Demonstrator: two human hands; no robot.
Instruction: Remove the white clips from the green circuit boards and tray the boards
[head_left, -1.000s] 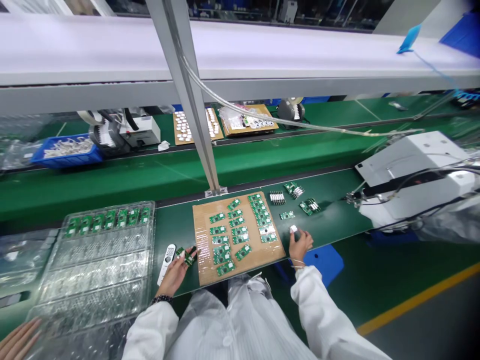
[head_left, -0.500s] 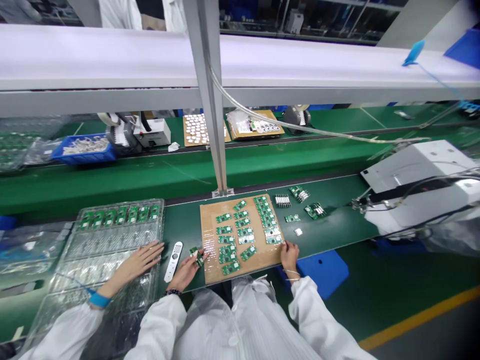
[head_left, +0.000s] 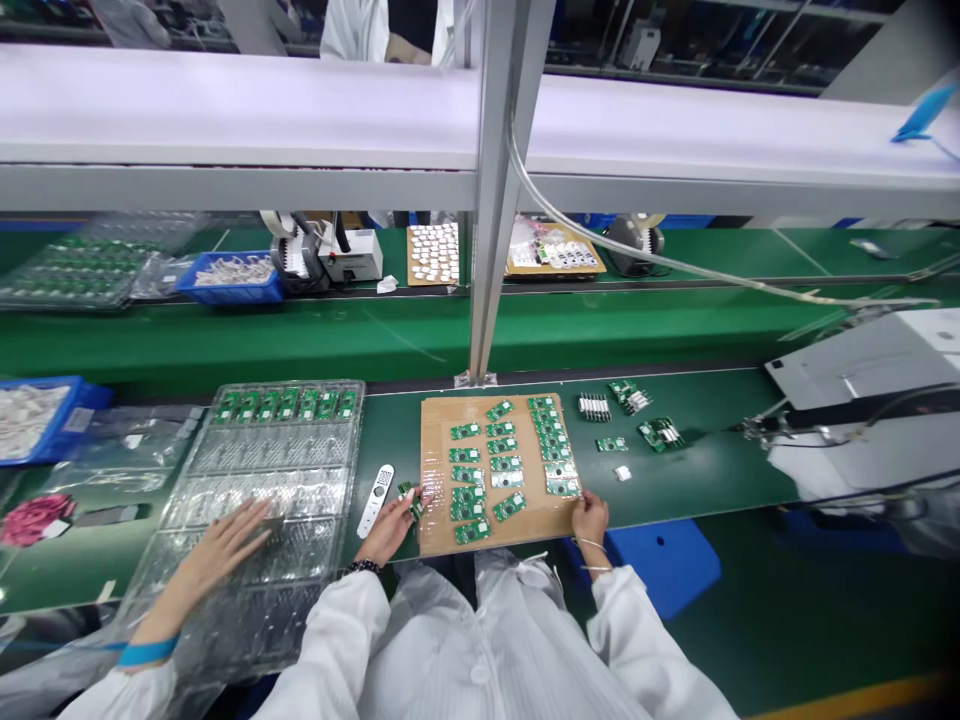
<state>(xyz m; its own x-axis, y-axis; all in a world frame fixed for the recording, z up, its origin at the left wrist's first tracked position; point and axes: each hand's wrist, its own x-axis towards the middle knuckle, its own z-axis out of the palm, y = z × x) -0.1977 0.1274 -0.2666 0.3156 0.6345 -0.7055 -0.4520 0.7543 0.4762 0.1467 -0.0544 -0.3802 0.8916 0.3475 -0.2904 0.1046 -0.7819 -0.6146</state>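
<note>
A brown cardboard sheet (head_left: pixel 536 520) lies before me with several green circuit boards (head_left: pixel 466 456) in columns on it. At its left edge, my left hand (head_left: pixel 386 532) is closed on a circuit board (head_left: pixel 409 500); whether it is one or more I cannot tell. My right hand (head_left: pixel 590 518) has its fingers closed on the sheet's front right corner. Just left of my left hand lies a white remote control (head_left: pixel 376 501).
A co-worker's hand (head_left: pixel 221 550) with a blue wristband is over a clear plastic tray (head_left: pixel 351 500) with boards in its back row. Loose boards (head_left: pixel 660 434) and a pin-like part (head_left: pixel 594 406) lie right of the sheet. A metal post (head_left: pixel 495 250) rises behind it; a white machine (head_left: pixel 862 370) stands right.
My view has turned left, so the scene sits further right. The co-worker's hand has moved left over the tray, away from the remote control. Both my hands keep their places at the sheet.
</note>
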